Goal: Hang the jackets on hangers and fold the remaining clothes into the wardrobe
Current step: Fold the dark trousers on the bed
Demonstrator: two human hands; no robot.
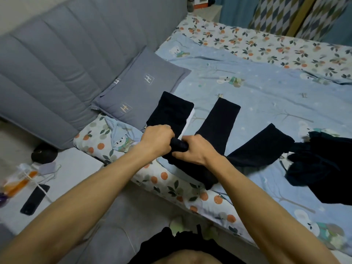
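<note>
Both hands, left hand [157, 139] and right hand [192, 149], grip rolled waist of dark pants [219, 128] on bed [266, 96], frame center.

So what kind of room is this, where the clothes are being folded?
Most likely a bedroom: a bed with a blue printed duvet, a grey padded headboard with a pillow leaning on it, and a bedside surface holding a phone.

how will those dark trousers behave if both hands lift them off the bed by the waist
Probably floppy: the dark trousers lie flat with legs splayed over the bed, so they would dangle. Likely light, since the left hand and right hand bunch the waist easily. Cloth that bunches should not slip.
</note>
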